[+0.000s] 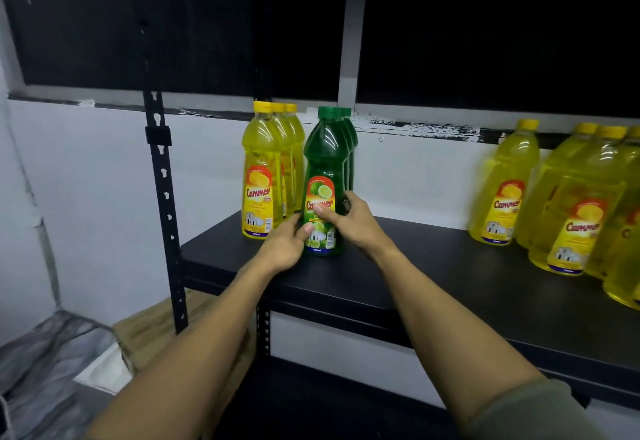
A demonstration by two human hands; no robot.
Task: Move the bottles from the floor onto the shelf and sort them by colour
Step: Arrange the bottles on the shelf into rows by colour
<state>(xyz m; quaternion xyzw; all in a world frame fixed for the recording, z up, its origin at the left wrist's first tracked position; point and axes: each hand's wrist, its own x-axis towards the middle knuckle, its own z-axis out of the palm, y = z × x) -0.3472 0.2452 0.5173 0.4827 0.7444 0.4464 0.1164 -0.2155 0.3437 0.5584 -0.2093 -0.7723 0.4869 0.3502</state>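
Note:
A green bottle (323,162) stands upright at the front of a row of green bottles on the black shelf (433,277). My left hand (285,244) holds its lower left side, thumb on the label. My right hand (351,219) grips its right side, thumb across the label. To the left stands a row of three yellow bottles (261,176), close beside the green row. Several larger yellow bottles (575,204) are grouped at the right end of the shelf.
A black slotted upright post (166,204) frames the shelf's left end. Below left lie a cardboard box (162,332) and grey plastic wrapping (52,363) on the floor. A white wall is behind, with dark window panes above.

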